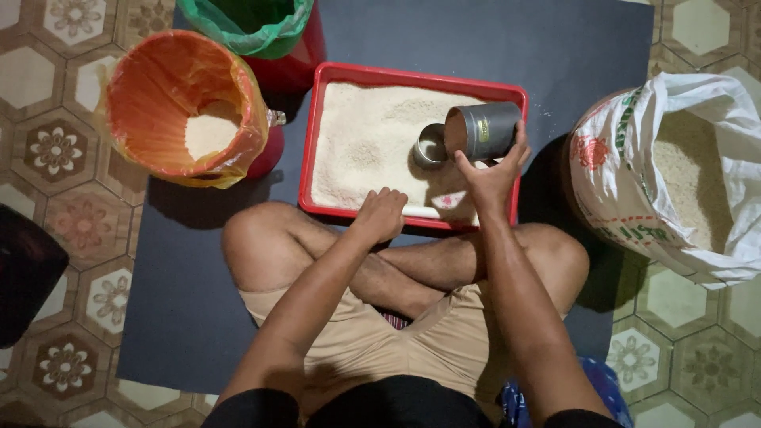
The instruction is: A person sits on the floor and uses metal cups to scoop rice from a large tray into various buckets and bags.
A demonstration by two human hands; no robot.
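A person sits cross-legged on a dark mat (190, 301) spread over a tiled floor (55, 150) of hexagons with flower motifs. In front of the knees lies a red tray (372, 73) filled with white rice (365, 143). The right hand (493, 176) is closed around a grey tin can (485, 131), held tilted on its side over the tray's right end, its mouth turned left toward a small metal cup (430, 147) sitting in the rice just beside it. The left hand (380, 214) is curled into a loose fist at the tray's near rim; whether it grasps anything there cannot be told. To the left, an orange-lined bucket (158, 87) holds a little rice at its bottom, and a green-lined red container (261, 32) behind it is cut off by the top edge. To the right stands an open white sack (634, 174) of rice, partly off the mat. Bare mat shows beyond the tray and to the person's left. A dark object (24, 269) at the left edge is too cropped to identify, as is blue cloth (602, 380) by the right elbow.
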